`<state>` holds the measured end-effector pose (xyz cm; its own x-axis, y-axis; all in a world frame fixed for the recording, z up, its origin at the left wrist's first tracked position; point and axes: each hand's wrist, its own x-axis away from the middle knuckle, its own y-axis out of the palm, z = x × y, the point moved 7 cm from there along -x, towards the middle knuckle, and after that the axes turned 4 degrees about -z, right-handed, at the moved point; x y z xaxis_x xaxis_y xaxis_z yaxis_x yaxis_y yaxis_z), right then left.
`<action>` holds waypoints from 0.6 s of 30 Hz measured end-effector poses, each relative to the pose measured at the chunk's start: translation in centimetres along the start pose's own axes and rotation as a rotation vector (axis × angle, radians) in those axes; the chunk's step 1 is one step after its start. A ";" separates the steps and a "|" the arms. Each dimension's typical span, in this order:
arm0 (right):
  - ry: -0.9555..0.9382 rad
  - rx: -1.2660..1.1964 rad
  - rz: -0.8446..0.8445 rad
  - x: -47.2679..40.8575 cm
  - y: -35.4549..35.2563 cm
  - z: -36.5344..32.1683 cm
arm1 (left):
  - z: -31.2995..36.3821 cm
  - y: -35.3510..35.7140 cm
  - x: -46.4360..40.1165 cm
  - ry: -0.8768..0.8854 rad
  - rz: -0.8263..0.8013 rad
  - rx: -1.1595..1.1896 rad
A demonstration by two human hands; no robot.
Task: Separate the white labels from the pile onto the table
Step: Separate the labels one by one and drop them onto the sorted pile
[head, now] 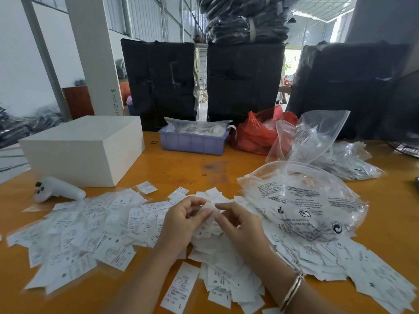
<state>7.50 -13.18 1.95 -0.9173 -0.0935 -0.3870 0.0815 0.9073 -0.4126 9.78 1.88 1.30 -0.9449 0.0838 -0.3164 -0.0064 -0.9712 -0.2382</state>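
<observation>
A wide pile of white labels [95, 232] with black print covers the orange table [186, 168] in front of me, thickest at the middle and right. My left hand [181, 223] and my right hand [240, 225] meet above the middle of the pile. Together they pinch a small bunch of white labels [212, 208] between fingertips and thumbs. One long label [180, 287] lies alone near the table's front edge. A bracelet sits on my right wrist.
A clear printed plastic bag [303, 200] lies on the pile's right side, with more clear bags [317, 137] behind it. A white box [84, 150] and a white controller [56, 189] stand left. A purple tray [192, 141] and red bag [256, 134] are behind.
</observation>
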 end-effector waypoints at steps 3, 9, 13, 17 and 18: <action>0.074 -0.020 0.008 -0.2 -0.1 0.6 | 0.2 0.1 0.2 0.011 -0.013 0.030; 0.109 -0.019 0.061 -0.4 -0.9 1.4 | -0.1 0.3 0.2 0.004 -0.020 0.009; -0.046 0.177 -0.009 -0.1 0.2 -0.1 | 0.1 -0.5 0.1 0.012 0.062 -0.038; -0.111 0.228 0.194 -1.2 -2.9 -1.6 | 0.4 -3.4 0.2 0.004 0.288 -0.093; -0.109 0.218 0.288 -1.7 -4.7 -1.8 | 0.5 -4.2 0.3 0.010 0.352 -0.151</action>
<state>8.03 -16.55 6.02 -0.7989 0.0994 -0.5932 0.4222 0.7950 -0.4355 9.35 5.89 2.70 -0.8772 -0.2462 -0.4121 0.3672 -0.8972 -0.2455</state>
